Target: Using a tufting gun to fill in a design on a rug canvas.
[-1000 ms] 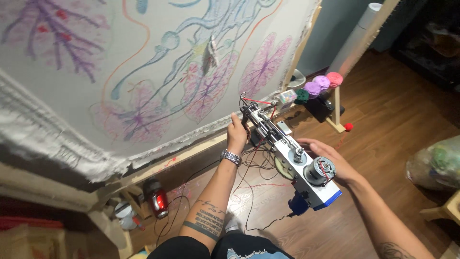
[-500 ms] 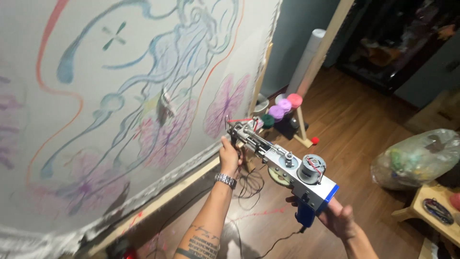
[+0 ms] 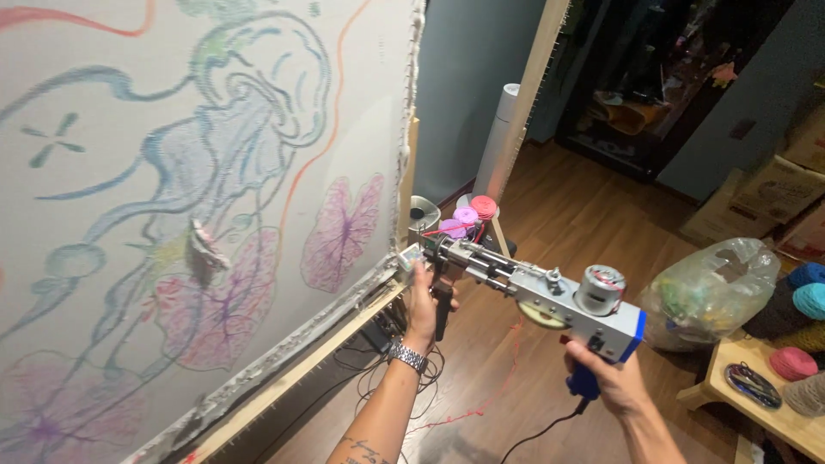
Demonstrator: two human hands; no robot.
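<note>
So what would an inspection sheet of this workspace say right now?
Surface: upright cloth on a wooden frame, drawn with blue lines and purple leaves.
Job's things: tufting gun, its tip near the cloth's lower right edge.
Clutter: yarn cones, plastic bag, yarn balls on a bench.
Hands: left hand on the front grip, right hand on the blue handle.
Cables: black cord, red yarn.
Surroundings: wood floor.

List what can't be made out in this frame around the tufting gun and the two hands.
- Head view: the tufting gun tip; the left hand covers it, so contact with the cloth is unclear.
- Trigger on the blue grip; the right hand wraps it.
- Black power cord; cut off by the bottom edge.
- Contents of the plastic bag; blurred by the film.
- Yarn cones; partly behind the gun.
</note>
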